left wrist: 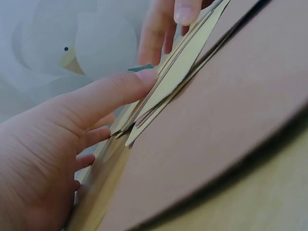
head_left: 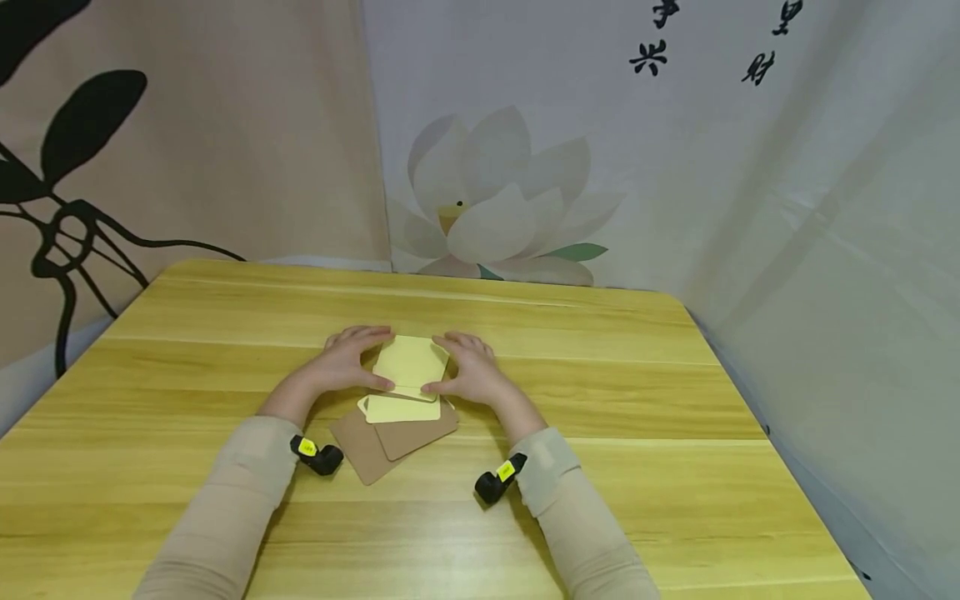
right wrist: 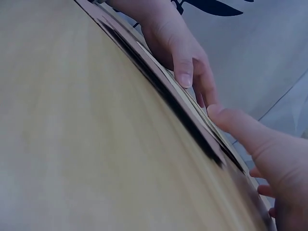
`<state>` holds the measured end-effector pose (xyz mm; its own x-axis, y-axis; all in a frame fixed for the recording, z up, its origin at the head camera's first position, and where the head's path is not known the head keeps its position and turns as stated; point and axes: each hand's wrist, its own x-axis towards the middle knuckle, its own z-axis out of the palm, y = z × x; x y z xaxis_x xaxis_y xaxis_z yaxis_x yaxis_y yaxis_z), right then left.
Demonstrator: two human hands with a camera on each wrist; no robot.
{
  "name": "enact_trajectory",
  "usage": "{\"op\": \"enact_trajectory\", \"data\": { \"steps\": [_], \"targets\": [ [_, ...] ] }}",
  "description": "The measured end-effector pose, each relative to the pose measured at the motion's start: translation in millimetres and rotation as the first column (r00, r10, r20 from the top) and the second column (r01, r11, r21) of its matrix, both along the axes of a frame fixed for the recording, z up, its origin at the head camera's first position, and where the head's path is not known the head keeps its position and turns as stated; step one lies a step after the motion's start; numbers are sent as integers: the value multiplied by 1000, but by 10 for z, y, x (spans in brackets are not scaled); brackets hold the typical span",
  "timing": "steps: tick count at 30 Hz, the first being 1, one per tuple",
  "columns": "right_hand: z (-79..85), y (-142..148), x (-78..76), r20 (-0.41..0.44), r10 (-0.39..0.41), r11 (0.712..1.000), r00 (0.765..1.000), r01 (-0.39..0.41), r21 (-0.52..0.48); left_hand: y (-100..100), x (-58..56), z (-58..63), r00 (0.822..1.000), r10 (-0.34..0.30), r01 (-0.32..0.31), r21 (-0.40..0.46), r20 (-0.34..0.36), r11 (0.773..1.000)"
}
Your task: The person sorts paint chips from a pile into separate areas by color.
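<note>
A small stack of cards topped by a pale yellow card (head_left: 411,362) lies between the two hands on the table. My left hand (head_left: 348,362) holds its left side, thumb at the near corner and index finger at the far one. My right hand (head_left: 472,371) grips the right side the same way. In the left wrist view, the left thumb (left wrist: 144,79) touches the stack's layered edges. The right thumb (right wrist: 216,111) meets the stack's edge in the right wrist view. Just nearer lies another pale yellow card (head_left: 402,408), overlapping a brown card (head_left: 420,435) and a second brown card (head_left: 363,450).
The wooden table (head_left: 637,500) extends around the cards on every side. Behind it hangs a pale curtain (head_left: 675,183) printed with a lotus and dark characters. Small black cameras (head_left: 322,458) are strapped at both sleeve cuffs.
</note>
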<state>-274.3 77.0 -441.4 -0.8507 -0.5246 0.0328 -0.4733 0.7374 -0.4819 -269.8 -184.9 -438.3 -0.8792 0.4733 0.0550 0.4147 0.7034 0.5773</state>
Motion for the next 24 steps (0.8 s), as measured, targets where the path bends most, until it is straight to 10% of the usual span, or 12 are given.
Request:
{"op": "enact_trajectory", "data": {
  "steps": [24],
  "targets": [
    [-68,-39,-49,-30,22,999,999,-23,-27,13,-12,-54,1000,-8,8,30,-14,1000]
  ]
}}
